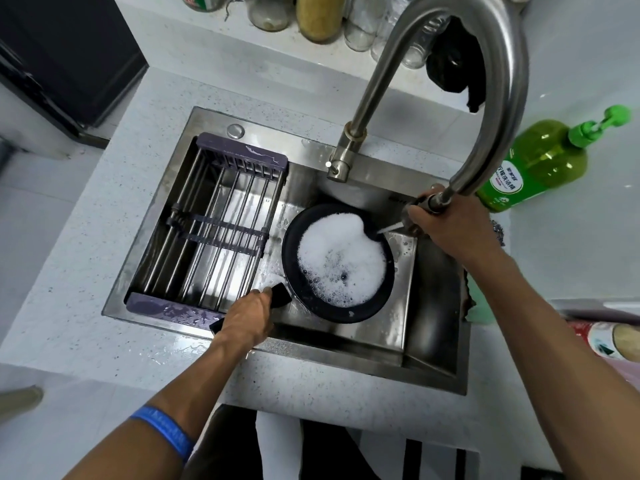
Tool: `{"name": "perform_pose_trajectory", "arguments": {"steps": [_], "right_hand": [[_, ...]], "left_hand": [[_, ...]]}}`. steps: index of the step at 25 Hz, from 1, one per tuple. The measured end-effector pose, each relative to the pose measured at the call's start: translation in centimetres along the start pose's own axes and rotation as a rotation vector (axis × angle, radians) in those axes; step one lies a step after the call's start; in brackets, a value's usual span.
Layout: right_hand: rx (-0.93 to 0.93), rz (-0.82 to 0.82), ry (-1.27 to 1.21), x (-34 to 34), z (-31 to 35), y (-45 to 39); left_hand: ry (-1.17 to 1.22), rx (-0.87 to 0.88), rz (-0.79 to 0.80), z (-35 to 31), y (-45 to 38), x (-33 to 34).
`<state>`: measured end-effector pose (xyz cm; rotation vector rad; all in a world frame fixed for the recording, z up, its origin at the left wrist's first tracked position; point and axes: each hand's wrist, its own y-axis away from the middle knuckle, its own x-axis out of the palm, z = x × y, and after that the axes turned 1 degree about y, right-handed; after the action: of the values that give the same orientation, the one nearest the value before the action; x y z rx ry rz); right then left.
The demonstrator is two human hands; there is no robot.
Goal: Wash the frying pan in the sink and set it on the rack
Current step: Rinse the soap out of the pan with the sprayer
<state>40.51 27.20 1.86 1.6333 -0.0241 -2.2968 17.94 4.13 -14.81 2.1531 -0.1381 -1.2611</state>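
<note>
The left hand (247, 315) covers most of the pan handle (280, 294), its grip closed round it. The frying pan (337, 263) sits in the sink (398, 355), holding white foam (341, 256); its bottom is hidden. The right hand (446, 225) grips the faucet head (414, 214), spraying into the pan. The rack (207, 225) spans the sink's left side. A green soap bottle (540, 161) stands on the bench (79, 244).

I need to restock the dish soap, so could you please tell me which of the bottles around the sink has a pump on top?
The green bottle lying tilted right of the tap; the clear bottles on the back ledge show no pump.
</note>
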Motion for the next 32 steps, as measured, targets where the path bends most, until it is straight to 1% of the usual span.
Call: {"name": "perform_pose_trajectory", "arguments": {"steps": [3, 5, 8, 10, 15, 19, 21, 24, 26, 28, 30, 32], "right_hand": [[-0.01, 0.054, 0.074, -0.9, -0.2, 1.0], [0.026, 0.099, 0.103, -0.9, -0.4, 1.5], [0.024, 0.186, 0.051, -0.2, -0.1, 2.3], [0.009, 0.214, 0.006, 0.3, -0.1, 2.9], [0.022, 0.207, -0.052, 0.3, -0.3, 3.8], [0.018, 0.215, -0.208, 1.5, 0.8, 4.3], [0.037, 0.21, -0.221, 1.5, 0.5, 4.2], [0.026, 0.224, -0.321, 1.8, 1.0, 4.4], [0.01, 0.268, -0.441, 2.9, 2.3, 4.8], [0.009, 0.274, -0.48, 3.7, 2.7, 4.8], [0.018, 0.219, -0.412, 3.2, 1.5, 4.5], [0.058, 0.168, -0.366, 1.9, -0.2, 4.2]], "left_hand": [[-0.007, -0.007, 0.0, 0.0, 0.0, 0.0], [0.001, -0.011, -0.002, 0.1, -0.1, 0.1], [-0.016, 0.0, -0.014, 0.1, -0.1, 0.3], [-0.017, -0.001, -0.017, 0.0, 0.0, 0.2], [-0.013, -0.007, -0.017, -0.1, 0.2, 0.1], [-0.023, -0.011, -0.007, -0.1, 0.2, -0.2], [-0.045, -0.021, -0.001, -0.2, 0.3, -0.3], [-0.287, -0.062, -0.005, -2.2, 0.3, 0.2], [-0.342, -0.119, -0.01, -3.7, -0.2, 0.9], [-0.277, -0.157, -0.003, -4.3, -1.1, 0.9], [-0.139, -0.174, 0.007, -4.2, -1.4, 0.1], [-0.151, -0.14, -0.005, -4.4, -1.1, -0.7]]}}
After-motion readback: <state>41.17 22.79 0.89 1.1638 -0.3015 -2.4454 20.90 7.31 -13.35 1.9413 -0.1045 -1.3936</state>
